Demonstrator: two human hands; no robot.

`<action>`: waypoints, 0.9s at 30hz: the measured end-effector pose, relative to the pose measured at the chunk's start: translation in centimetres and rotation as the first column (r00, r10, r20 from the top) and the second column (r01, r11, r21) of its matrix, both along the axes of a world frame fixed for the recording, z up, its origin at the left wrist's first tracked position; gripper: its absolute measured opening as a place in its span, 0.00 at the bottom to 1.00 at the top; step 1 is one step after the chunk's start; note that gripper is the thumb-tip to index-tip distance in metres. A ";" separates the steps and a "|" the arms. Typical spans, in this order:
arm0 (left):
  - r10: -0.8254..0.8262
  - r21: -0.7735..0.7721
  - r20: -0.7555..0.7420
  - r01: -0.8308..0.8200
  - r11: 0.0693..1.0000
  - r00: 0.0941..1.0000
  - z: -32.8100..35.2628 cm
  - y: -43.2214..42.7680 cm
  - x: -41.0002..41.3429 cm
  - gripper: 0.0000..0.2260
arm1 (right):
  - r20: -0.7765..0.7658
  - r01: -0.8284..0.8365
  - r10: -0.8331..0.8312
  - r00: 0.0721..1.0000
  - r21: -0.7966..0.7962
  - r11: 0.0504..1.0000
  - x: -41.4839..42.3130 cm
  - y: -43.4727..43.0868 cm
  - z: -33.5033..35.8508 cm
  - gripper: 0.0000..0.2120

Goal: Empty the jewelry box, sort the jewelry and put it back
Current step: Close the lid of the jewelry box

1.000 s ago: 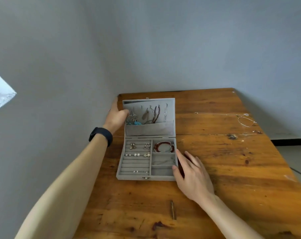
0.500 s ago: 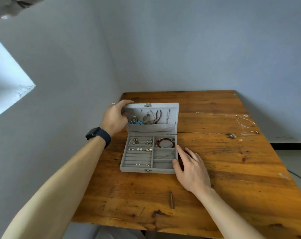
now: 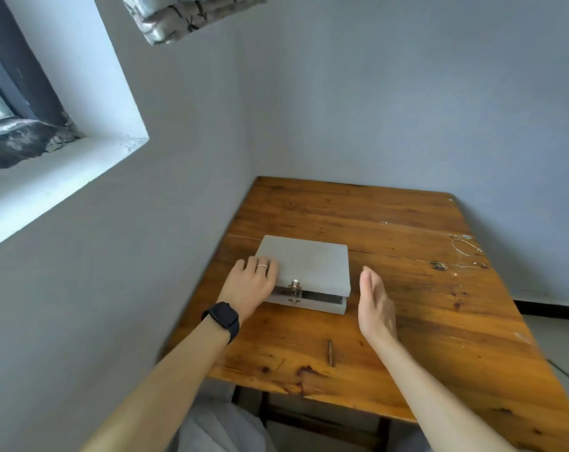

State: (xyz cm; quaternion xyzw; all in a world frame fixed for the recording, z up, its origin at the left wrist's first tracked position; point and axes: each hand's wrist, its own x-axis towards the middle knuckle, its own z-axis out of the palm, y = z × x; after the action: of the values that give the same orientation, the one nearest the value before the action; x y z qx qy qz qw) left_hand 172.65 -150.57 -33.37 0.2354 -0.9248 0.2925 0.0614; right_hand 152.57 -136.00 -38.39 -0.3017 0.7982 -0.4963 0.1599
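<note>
The grey jewelry box [image 3: 309,265] lies on the wooden table [image 3: 407,321] near its left edge. Its lid is down almost fully, with a thin dark gap along the front and the metal clasp [image 3: 294,290] unfastened. My left hand [image 3: 252,285] rests flat on the lid's front left corner, a ring on one finger and a black watch on the wrist. My right hand [image 3: 376,305] hovers edge-on just right of the box, fingers straight, touching nothing. The jewelry inside is hidden by the lid.
A thin silver chain [image 3: 466,247] lies on the table at the far right. A small brown stick [image 3: 330,352] lies near the front edge. Grey walls close in on the left and back, with a window recess [image 3: 64,151] upper left.
My left hand has swung the lid down from upright to nearly shut. My right hand has lifted off the box's right side. The camera has tilted up and back.
</note>
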 end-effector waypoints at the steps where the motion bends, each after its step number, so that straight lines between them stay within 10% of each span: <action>1: 0.002 -0.024 0.048 -0.001 1.000 0.999 -0.2 0.1 -0.1 0.12 | 0.002 -0.014 0.014 1.000 -0.021 1.000 0.7 -0.1 0.3 0.42; 15: 0.183 0.248 0.189 -0.227 0.942 0.965 -0.8 1.2 -1.3 0.36 | -0.017 0.008 -0.006 1.000 0.103 0.995 5.7 -3.1 1.0 0.51; 20: 0.249 0.490 -0.002 -0.216 0.845 0.969 -3.1 2.4 0.3 0.36 | -0.241 0.075 -0.025 0.970 0.200 0.977 6.3 -3.1 -0.2 0.51; 27: 0.372 0.727 -0.288 -0.052 0.685 0.882 -5.8 2.0 0.5 0.26 | -0.163 0.011 -0.005 0.987 0.040 0.999 6.3 -2.4 -1.3 0.52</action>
State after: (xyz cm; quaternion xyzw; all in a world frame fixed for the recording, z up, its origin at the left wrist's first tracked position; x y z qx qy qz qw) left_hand 173.15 -148.58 -39.21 0.4053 -0.8958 -0.1316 0.1264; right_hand 158.82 -138.36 -39.66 -0.3347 0.8197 -0.4544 0.0982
